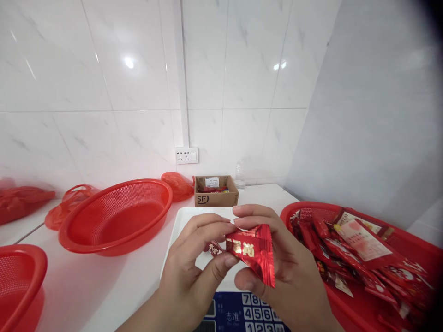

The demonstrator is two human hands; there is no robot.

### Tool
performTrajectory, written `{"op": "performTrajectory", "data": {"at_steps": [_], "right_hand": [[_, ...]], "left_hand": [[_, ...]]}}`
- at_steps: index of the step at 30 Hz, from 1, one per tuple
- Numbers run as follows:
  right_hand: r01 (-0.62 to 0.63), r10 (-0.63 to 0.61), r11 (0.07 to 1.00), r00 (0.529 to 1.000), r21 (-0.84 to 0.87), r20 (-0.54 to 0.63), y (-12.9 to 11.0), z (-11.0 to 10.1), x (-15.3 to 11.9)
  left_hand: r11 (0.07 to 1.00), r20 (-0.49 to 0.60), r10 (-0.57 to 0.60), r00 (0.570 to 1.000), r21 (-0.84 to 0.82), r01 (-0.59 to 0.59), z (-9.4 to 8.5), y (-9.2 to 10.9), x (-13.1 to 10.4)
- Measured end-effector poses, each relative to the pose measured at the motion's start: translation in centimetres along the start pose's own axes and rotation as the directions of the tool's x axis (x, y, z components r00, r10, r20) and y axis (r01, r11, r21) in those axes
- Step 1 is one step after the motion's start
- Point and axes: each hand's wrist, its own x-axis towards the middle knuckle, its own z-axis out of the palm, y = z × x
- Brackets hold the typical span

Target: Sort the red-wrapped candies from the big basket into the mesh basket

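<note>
Above a digital scale, my left hand (183, 263) pinches the left end of a shiny red foil snack packet (251, 249) with gold print. Around the packet's right side curves my right hand (294, 263), its fingers above and thumb below, closed about the crimped end. A darker red packet (215, 249) with pale lettering shows behind my left fingers; what it rests on is hidden. Beneath both hands lies the scale's white pan (188, 214), and its blue keypad (235, 313) is partly covered by my hands.
To the right, a red basket (289, 210) holds several red packets. Another red basket (117, 193) stands left, with part of a third (31, 258) nearer. Behind the scale sit a cardboard box (221, 199), a clear bottle (240, 175) and a red bag (176, 186).
</note>
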Motion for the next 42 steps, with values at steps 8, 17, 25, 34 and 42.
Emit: {"op": "performTrajectory", "data": {"at_steps": [8,17,25,34,42], "right_hand": [[0.05,-0.049,0.999,0.997,0.012,-0.053,-0.2,0.1,0.2],[0.131,-0.131,0.991,0.991,-0.024,-0.016,0.0,0.2,0.4],[0.162,-0.163,0.984,0.987,-0.075,-0.006,0.1,0.2,0.4],[0.134,-0.134,0.99,0.991,-0.037,0.013,0.0,-0.1,0.4],[0.153,-0.154,0.987,0.988,0.037,0.029,0.3,-0.1,0.7]], "left_hand": [[0.977,0.096,0.075,0.993,0.193,-0.092,0.0,0.5,0.4],[0.969,0.05,0.154,0.987,0.187,-0.16,-0.2,0.9,0.3],[0.961,0.078,0.13,0.988,0.237,-0.145,-0.5,0.8,-0.2],[0.947,0.106,0.151,0.983,0.271,-0.175,-0.6,1.2,-0.1],[0.916,0.137,0.221,0.966,0.311,-0.254,-0.2,1.3,0.6]]}}
